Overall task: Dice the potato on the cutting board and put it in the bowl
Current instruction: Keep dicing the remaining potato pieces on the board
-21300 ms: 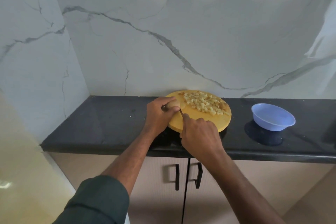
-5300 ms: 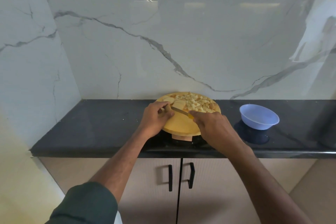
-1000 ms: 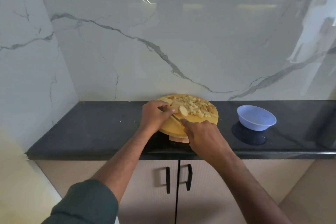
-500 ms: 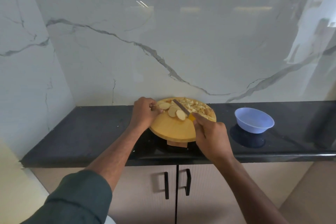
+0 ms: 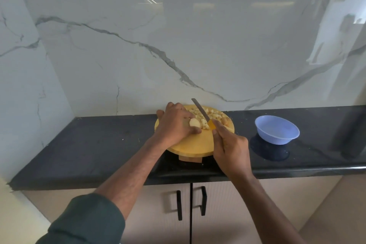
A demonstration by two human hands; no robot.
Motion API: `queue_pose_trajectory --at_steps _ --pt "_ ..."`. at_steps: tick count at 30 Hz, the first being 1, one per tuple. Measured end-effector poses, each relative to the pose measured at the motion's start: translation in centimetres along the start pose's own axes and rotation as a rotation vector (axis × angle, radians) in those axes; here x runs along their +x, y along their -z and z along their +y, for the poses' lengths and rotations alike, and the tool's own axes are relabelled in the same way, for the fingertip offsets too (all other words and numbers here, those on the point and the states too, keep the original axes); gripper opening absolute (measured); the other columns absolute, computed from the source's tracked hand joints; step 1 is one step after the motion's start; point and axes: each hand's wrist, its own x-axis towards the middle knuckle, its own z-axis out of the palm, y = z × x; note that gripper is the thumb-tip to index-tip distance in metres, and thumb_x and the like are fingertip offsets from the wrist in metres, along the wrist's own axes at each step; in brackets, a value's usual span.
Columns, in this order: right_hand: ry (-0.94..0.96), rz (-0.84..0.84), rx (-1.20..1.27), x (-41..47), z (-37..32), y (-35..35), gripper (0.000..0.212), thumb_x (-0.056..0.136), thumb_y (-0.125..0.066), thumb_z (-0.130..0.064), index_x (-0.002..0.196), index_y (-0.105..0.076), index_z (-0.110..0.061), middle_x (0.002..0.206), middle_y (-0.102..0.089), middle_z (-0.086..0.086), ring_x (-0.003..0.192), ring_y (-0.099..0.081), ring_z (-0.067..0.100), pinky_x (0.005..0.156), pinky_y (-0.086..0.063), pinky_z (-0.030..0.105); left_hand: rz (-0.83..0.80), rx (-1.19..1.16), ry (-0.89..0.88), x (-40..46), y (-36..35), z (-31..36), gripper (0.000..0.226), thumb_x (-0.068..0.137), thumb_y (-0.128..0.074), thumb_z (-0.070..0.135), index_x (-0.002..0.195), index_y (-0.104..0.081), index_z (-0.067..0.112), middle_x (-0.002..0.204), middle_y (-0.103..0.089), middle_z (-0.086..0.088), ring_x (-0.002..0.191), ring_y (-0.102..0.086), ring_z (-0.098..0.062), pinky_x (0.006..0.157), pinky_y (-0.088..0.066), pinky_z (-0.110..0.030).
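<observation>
A round wooden cutting board [image 5: 193, 144] sits on the black counter. Diced potato pieces [image 5: 214, 115] lie heaped on its far side. My left hand [image 5: 175, 123] holds a pale stack of potato slices [image 5: 194, 123] on the board, fingers and thumb curled around them. My right hand [image 5: 230, 148] grips the yellow-handled knife [image 5: 200, 109], its blade raised and pointing away to the left above the dice, just right of the slices. The blue bowl [image 5: 277, 129] stands to the right of the board and looks empty.
The black counter [image 5: 99, 144] runs left and right, backed by a white marble wall [image 5: 178, 45] right behind the board. Cabinet doors with two black handles [image 5: 191, 204] are below the counter's front edge.
My left hand has moved from the board's left rim onto the potato slices and gathered them together. The knife stays raised above the dice, and my right hand has shifted slightly.
</observation>
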Motion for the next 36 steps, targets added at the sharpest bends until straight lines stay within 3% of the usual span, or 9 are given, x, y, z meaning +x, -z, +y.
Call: queue_pose_trajectory --at_steps 5,8,10,14,16,18,24,27,36 --pt "0.006 -0.003 -0.027 -0.1 -0.1 -0.1 0.036 0.102 -0.06 -0.014 0.138 -0.062 -0.011 0.061 -0.062 -0.002 0.048 -0.055 0.009 0.044 -0.039 0.015 0.131 -0.37 0.018 -0.6 0.5 -0.3 0.011 0.08 -0.081 0.038 0.084 -0.076 0.029 0.085 -0.065 0.022 0.091 -0.052 0.006 0.087 -0.031 -0.034" --pt "0.041 -0.023 -0.053 -0.1 -0.2 -0.2 0.036 0.102 -0.06 -0.013 0.137 -0.062 -0.01 0.064 -0.064 0.0 0.049 -0.056 0.01 0.044 -0.042 0.02 0.203 -0.576 0.204 -0.2 1.7 -1.9 0.009 0.084 -0.08 0.029 0.09 -0.078 0.023 0.084 -0.074 0.011 0.083 -0.069 -0.009 0.085 -0.057 -0.05" --pt "0.048 -0.026 -0.053 -0.1 -0.1 -0.3 0.036 0.101 -0.06 -0.012 0.136 -0.063 -0.009 0.063 -0.064 0.0 0.048 -0.056 0.01 0.043 -0.044 0.022 0.209 -0.681 0.336 0.2 2.3 -3.1 0.009 0.083 -0.082 0.027 0.089 -0.079 0.022 0.085 -0.075 0.005 0.082 -0.073 -0.021 0.08 -0.06 -0.054" --pt "0.057 -0.018 -0.052 -0.1 -0.1 -0.2 0.035 0.102 -0.056 -0.016 0.136 -0.063 -0.009 0.061 -0.062 -0.002 0.047 -0.055 0.01 0.042 -0.045 0.024 0.188 -0.45 0.462 0.6 1.9 -5.1 0.022 0.077 -0.085 0.041 0.094 -0.075 0.031 0.089 -0.074 0.01 0.089 -0.07 -0.015 0.093 -0.048 -0.042" --pt "0.058 -0.024 -0.056 -0.2 -0.1 -0.2 0.035 0.102 -0.058 -0.013 0.136 -0.063 -0.009 0.061 -0.062 -0.002 0.047 -0.055 0.01 0.043 -0.044 0.022 0.194 -0.4 0.424 0.4 1.7 -5.2 0.032 0.08 -0.084 0.036 0.106 -0.075 0.02 0.099 -0.073 0.006 0.09 -0.064 -0.009 0.078 -0.039 -0.015" --pt "0.053 -0.037 -0.064 -0.2 -0.1 -0.2 0.035 0.101 -0.061 -0.011 0.136 -0.063 -0.008 0.061 -0.063 -0.002 0.047 -0.055 0.01 0.044 -0.043 0.021 0.234 -0.326 0.328 0.2 2.3 -4.5 0.032 0.085 -0.079 0.035 0.111 -0.075 0.016 0.105 -0.071 0.005 0.095 -0.059 -0.006 0.072 -0.032 -0.007" --pt "0.045 -0.044 -0.069 -0.1 0.1 -0.3 0.035 0.1 -0.061 -0.01 0.136 -0.063 -0.009 0.06 -0.061 -0.003 0.048 -0.053 0.009 0.046 -0.037 0.015 -0.042 0.064 0.06 0.5 2.0 -2.6 0.056 0.067 -0.074 0.073 0.113 -0.073 0.039 0.119 -0.052 0.016 0.118 -0.032 -0.011 0.092 -0.026 -0.04" --pt "0.049 -0.041 -0.066 -0.1 0.1 -0.3 0.035 0.1 -0.061 -0.011 0.135 -0.064 -0.009 0.061 -0.062 -0.003 0.048 -0.053 0.009 0.045 -0.04 0.019 -0.065 0.194 0.011 0.8 1.7 -1.7 0.059 0.063 -0.075 0.074 0.112 -0.073 0.041 0.126 -0.051 0.017 0.122 -0.03 -0.012 0.088 -0.022 -0.04" --pt "0.063 -0.027 -0.071 -0.1 0.3 -0.4 0.035 0.1 -0.06 -0.012 0.135 -0.064 -0.009 0.062 -0.064 -0.001 0.047 -0.053 0.009 0.045 -0.039 0.017 0.033 0.12 -0.028 0.8 1.2 -1.9 0.035 0.078 -0.075 0.062 0.095 -0.071 0.032 0.123 -0.051 0.016 0.122 -0.032 -0.011 0.086 -0.017 -0.036"
